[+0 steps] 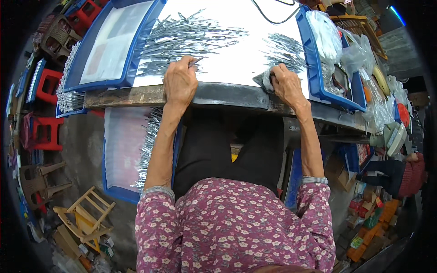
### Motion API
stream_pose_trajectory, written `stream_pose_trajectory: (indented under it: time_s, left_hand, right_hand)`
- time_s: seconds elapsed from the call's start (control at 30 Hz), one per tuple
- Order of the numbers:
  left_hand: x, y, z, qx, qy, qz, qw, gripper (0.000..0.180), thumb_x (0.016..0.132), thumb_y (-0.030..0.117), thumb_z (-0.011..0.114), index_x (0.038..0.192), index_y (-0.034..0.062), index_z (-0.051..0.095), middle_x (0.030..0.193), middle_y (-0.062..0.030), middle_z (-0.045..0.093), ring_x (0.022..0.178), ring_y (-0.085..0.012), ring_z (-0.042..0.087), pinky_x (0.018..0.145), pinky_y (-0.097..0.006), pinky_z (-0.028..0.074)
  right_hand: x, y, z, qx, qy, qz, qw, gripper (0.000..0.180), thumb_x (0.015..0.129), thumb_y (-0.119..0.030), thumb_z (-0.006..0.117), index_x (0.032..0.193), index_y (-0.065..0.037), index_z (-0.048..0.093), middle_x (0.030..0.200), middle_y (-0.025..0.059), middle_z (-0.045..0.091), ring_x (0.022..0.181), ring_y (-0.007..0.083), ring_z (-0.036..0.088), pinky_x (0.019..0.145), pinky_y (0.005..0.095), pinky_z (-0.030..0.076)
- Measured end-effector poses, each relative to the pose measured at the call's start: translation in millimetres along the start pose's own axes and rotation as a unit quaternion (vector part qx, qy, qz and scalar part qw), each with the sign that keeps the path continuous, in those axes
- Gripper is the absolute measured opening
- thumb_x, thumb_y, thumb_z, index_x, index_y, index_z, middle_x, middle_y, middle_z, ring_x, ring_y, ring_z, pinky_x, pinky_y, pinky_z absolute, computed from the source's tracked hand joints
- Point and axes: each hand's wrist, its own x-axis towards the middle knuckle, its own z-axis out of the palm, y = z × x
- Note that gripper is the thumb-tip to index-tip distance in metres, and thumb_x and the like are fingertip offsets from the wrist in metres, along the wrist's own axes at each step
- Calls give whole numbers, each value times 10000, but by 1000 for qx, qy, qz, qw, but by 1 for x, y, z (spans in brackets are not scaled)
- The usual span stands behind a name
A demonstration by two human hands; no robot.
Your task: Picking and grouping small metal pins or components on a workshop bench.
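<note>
My left hand (pixel 180 83) is at the near edge of the white work surface (pixel 248 54), its fingers pinched on a slim dark metal piece (pixel 196 61). Just beyond it spreads a large loose pile of thin silvery metal pieces (pixel 182 38); their exact kind is too small to make out. My right hand (pixel 287 86) is closed on a crumpled grey cloth (pixel 264 80) at the table's edge. A smaller pile of similar metal pieces (pixel 286 51) lies just past that hand.
A blue tray with a pale lining (pixel 129 61) stands left, and another blue tray (pixel 314 59) with plastic bags right. Below the table's left side sits a blue bin (pixel 123 193) of metal pieces. Red stools (pixel 48 132) and a wooden stool (pixel 86 218) stand left. Another person (pixel 405 173) is at right.
</note>
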Motion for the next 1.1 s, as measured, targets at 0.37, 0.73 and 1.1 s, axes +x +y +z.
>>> stream_pose_trajectory:
  time_s: [0.37,0.73,1.1]
  left_hand:
    - [48,2,42,81,-56,84,992,207,703,102,580,905,77,615,726,-173,584,761,-331,557,702,-410,446]
    - [74,-10,73,142,-90,116,979,176,692,80,597,862,38,582,816,-140,525,821,-293,521,741,-395,426]
    - [71,-5,72,100,-155,135,974,172,721,34,570,886,2,535,811,-159,515,805,-311,520,713,-402,421]
  right_hand:
    - [7,-6,-7,-94,-67,-24,993,55,735,5,473,779,35,486,790,178,490,652,342,552,580,400,463]
    - [5,-4,-12,-56,-44,-42,997,59,716,5,528,766,32,511,776,152,505,666,301,574,557,371,470]
    - [-8,3,-8,277,77,126,949,108,794,-75,547,825,28,538,606,58,533,556,105,510,502,256,409]
